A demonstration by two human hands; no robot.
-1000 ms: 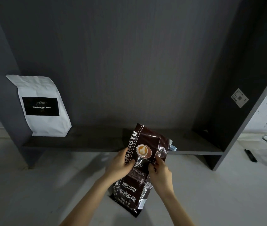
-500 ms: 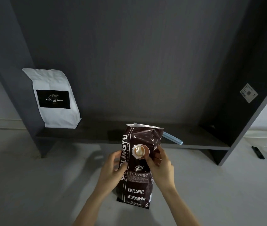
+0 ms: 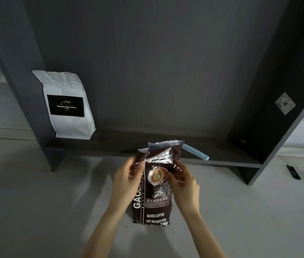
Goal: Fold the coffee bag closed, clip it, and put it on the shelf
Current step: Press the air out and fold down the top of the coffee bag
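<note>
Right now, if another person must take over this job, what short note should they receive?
Left hand: holds the left side of the brown coffee bag.
Right hand: holds its right side.
Bag: upright on the pale floor, in front of the shelf; top unfolded.
Blue clip: shows behind the bag's top right corner, not on the bag.
White coffee bag: on the shelf, left end.
Done: nothing yet.
Left: fold, clip, shelve.

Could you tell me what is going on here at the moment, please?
A person holds a dark brown coffee bag upright on the pale surface, left hand and right hand gripping its sides. Its top is open, not yet folded. A pale blue clip lies behind it on the dark shelf, where a white coffee bag stands.
</note>
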